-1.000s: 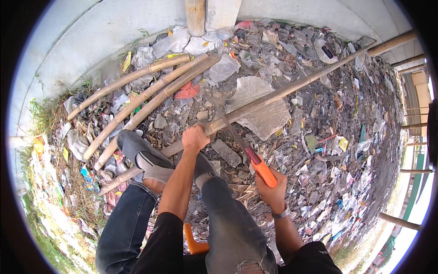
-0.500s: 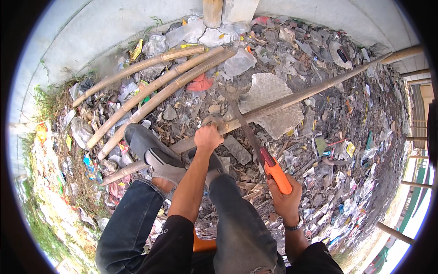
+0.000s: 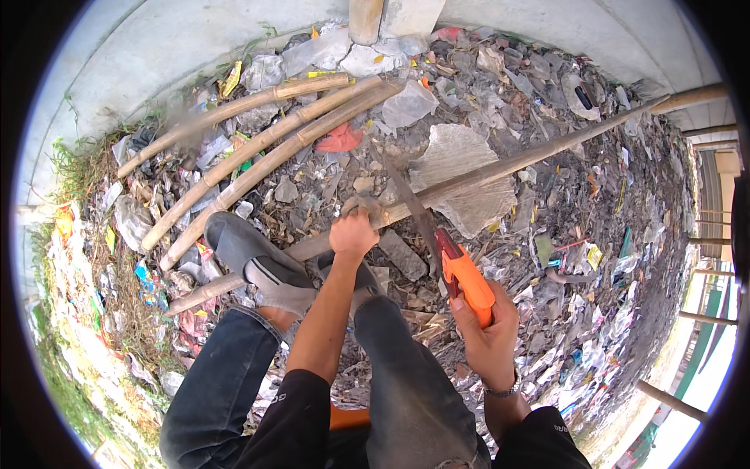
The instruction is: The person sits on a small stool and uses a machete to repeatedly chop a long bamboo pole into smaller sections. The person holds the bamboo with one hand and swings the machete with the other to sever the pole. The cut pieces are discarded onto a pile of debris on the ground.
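One saw (image 3: pixel 449 248) slid forward across one pole (image 3: pixel 469 182), near three bamboos (image 3: pixel 259 152).

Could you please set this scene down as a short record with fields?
Left grip: closed on long bamboo pole
Right grip: closed around orange handle of handsaw
Saw blade: crossing the pole, right of left grip
Left shoe: gray, over the pole
Other poles: three bamboo lengths, roughly side by side
Ground: strewn with plastic scraps and rubble

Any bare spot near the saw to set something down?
Yes: the ridged slab shows bare surface on both sides of the long pole, right of the handsaw blade. Crowded: left, where three bamboo poles lie, and lower right, thick with litter.
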The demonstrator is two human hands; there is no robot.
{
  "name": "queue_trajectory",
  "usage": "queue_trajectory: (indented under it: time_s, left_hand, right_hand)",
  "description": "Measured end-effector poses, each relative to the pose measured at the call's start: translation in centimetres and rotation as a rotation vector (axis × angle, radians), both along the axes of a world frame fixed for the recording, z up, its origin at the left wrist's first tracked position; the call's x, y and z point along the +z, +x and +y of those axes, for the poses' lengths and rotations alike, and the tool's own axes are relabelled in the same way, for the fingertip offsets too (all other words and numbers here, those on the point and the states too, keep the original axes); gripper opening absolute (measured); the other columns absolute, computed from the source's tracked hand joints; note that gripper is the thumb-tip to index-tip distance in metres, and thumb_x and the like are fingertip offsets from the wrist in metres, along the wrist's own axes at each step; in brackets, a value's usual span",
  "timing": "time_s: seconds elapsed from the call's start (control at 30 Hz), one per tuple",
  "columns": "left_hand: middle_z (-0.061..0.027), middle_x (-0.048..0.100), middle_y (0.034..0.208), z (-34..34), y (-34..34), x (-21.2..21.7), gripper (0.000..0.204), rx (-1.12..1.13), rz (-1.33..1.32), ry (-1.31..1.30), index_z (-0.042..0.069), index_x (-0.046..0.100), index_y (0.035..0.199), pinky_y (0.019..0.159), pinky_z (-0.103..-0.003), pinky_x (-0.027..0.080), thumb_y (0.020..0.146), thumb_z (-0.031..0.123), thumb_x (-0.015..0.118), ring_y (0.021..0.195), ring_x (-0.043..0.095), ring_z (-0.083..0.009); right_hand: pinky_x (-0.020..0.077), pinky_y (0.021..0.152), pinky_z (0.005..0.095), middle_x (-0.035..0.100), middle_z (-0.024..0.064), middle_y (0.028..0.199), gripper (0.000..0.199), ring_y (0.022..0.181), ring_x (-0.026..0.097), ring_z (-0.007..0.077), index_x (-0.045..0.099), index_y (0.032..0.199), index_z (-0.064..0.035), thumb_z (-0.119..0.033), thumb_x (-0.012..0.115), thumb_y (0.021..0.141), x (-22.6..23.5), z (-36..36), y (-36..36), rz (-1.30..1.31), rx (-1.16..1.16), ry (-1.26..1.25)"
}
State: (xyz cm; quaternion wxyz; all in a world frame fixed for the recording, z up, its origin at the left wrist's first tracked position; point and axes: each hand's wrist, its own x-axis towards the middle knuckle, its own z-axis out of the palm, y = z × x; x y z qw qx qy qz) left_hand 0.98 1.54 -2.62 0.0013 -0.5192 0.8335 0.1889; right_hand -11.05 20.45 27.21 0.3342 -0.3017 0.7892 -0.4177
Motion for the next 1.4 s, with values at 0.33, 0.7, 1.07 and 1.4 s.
queue_trajectory:
  time_s: [0.33,0.7,1.07,1.4]
  left_hand:
    - [-0.0047,0.070,0.091,2.2,0.0,-2.1,0.035,0.028,0.110,-0.284,0.014,0.066,0.097,0.077,-0.040,0.052,0.068,0.025,0.082,0.090,0.069,-0.0269]
    - [-0.0016,0.067,0.099,1.8,0.9,-2.0,0.037,-0.075,0.139,-0.327,0.017,0.063,0.101,0.081,-0.038,0.050,0.069,0.018,0.082,0.095,0.067,-0.0234]
    - [-0.0023,0.064,0.106,2.9,2.2,-3.7,0.050,-0.065,0.024,-0.327,0.016,0.062,0.112,0.085,-0.040,0.049,0.068,0.021,0.084,0.101,0.066,-0.0243]
    - [-0.0169,0.055,0.124,0.4,1.5,17.6,0.059,0.245,1.091,0.151,0.005,0.057,0.126,0.103,-0.045,0.043,0.069,0.005,0.067,0.119,0.055,-0.0371]
  right_hand:
    - [0.0430,0.057,0.0255,0.061,0.0019,0.069,0.018,0.062,0.053,0.0064,0.064,0.088,0.0015,-0.013,0.076,0.088,-16.6,15.0,1.8,0.153,-0.228,-0.043]
    - [0.0480,0.066,0.0229,0.070,0.0042,0.085,0.020,0.075,0.060,0.0064,0.071,0.101,0.0057,-0.010,0.079,0.091,-7.5,8.1,-7.3,0.019,-0.194,-0.062]
    - [0.0483,0.067,0.0235,0.065,0.0026,0.091,0.029,0.074,0.060,0.0087,0.062,0.117,0.0013,-0.013,0.075,0.096,7.9,-3.1,-1.5,-0.106,-0.112,-0.287]
    - [0.0443,0.059,0.0245,0.058,0.0077,0.075,0.025,0.059,0.051,0.0110,0.056,0.108,0.0034,-0.004,0.062,0.085,3.2,-3.5,-2.6,0.046,-0.226,-0.541]
